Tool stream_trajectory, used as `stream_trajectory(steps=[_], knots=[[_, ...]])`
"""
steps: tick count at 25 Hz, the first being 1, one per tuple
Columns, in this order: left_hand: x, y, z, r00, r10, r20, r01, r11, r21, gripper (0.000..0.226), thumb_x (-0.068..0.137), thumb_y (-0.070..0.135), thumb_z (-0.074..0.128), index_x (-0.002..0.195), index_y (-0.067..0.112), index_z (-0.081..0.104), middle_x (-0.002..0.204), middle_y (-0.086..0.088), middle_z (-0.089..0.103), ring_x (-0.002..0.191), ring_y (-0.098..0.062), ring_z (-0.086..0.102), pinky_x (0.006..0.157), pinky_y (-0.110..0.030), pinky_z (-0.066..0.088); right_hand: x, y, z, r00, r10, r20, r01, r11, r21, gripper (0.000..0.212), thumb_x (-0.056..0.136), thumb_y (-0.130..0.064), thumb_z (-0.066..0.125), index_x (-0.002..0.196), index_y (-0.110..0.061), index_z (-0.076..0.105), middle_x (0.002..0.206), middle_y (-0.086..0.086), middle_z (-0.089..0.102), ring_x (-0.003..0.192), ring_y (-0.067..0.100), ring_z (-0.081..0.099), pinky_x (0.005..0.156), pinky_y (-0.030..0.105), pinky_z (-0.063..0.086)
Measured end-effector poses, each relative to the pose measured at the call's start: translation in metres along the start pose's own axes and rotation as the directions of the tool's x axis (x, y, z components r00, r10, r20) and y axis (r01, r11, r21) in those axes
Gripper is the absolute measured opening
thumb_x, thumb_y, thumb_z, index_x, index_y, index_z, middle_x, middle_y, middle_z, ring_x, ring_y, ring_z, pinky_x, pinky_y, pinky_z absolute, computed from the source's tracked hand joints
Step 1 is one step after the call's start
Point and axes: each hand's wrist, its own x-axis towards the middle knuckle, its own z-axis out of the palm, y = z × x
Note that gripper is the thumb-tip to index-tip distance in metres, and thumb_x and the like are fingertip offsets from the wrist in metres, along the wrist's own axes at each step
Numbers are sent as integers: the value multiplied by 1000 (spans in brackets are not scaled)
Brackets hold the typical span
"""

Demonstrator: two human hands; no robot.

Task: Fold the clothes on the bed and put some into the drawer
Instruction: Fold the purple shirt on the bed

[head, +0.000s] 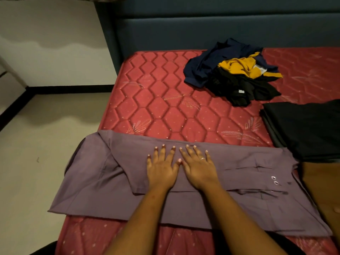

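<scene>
Your left hand [161, 170] and right hand [199, 169] lie flat, fingers straight and spread, side by side on the middle of the purple shirt [95, 183]. It runs left to right across the lower frame, so each end lies outward from its nearer hand.

mattress [165, 100] is red with a quilted hexagon pattern, shirt [103, 173] is dusty purple, pile [233, 74] is navy, mustard and black, headboard [220, 30] dark blue.

Both hands [181, 167] flat — pressing purple shirt [95, 181].
</scene>
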Motion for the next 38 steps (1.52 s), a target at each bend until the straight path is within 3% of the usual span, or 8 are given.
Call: stream_trajectory(steps=[7, 15, 19, 25, 30, 33, 35, 38], knots=[[-2, 43, 5, 980, -199, 19, 200, 980, -6, 63, 99, 53, 25, 154, 32, 3, 162, -3, -2, 148, -31, -6, 117, -55, -2, -42, 158, -32, 911, 411, -35, -412, 910, -50, 61, 97, -59, 14, 153, -36, 5, 162, -7, 7, 149, 19, 2, 119, 50, -3], [-30, 166, 45, 967, 238, 90, -236, 971, -24, 80, 79, 78, -7, 151, 43, 4, 162, -2, -5, 146, -32, -16, 107, -58, -21, -42, 190, -24, 782, 609, -134, -595, 793, 129, 63, 96, -61, 14, 153, -33, 13, 162, -4, 9, 148, 21, -3, 117, 51, -6], [-25, 164, 41, 955, 266, 132, -265, 964, -20, 83, 72, 80, -8, 149, 49, -1, 161, 3, -11, 146, -28, -18, 111, -58, -17, -39, 200, -22, 736, 661, -146, -641, 750, 166, 66, 96, -62, 16, 153, -30, 16, 161, -6, 12, 147, 18, 5, 115, 47, 6], [-20, 162, 28, 916, 247, 315, -263, 965, 8, 63, 95, 66, 17, 150, 45, -5, 161, 3, -16, 146, -27, -19, 113, -55, -13, -78, 210, -35, 756, 650, -77, -612, 744, 268, 66, 99, -54, 25, 155, -22, 10, 161, 0, 13, 142, 28, 23, 114, 37, 18], [-48, 149, 24, 894, 300, 331, -325, 946, 19, 61, 99, 56, 18, 152, 38, -6, 161, -2, -14, 147, -29, -15, 116, -50, -8, -128, 182, -39, 587, 805, -87, -715, 566, 410, 91, 87, -70, 38, 153, -12, 13, 150, 19, 32, 133, 36, 35, 107, 43, 30], [-62, 140, 21, 877, 315, 363, -351, 936, 36, 61, 100, 54, 19, 152, 36, -8, 161, -2, -16, 147, -29, -16, 116, -48, -9, -129, 174, -55, 527, 847, 63, -770, 445, 458, 106, 79, -74, 51, 153, -11, 10, 150, 19, 28, 131, 41, 38, 103, 47, 35], [-64, 137, 16, 855, 310, 416, -342, 940, 3, 60, 101, 52, 20, 153, 35, -5, 161, -3, -15, 147, -29, -14, 117, -48, -7, -122, 173, -64, 517, 831, 204, -736, 309, 603, 103, 79, -56, 68, 152, -5, 16, 150, 19, 30, 131, 40, 40, 102, 46, 38], [-56, 132, 9, 841, 359, 405, -279, 929, -245, 53, 105, 40, 24, 154, 27, 11, 162, -5, 2, 149, -28, 0, 119, -42, 2, -107, 167, -83, 574, 759, 307, -527, 56, 848, 65, 82, -9, 71, 139, 4, 42, 135, 21, 53, 118, 36, 55, 96, 41, 47]])
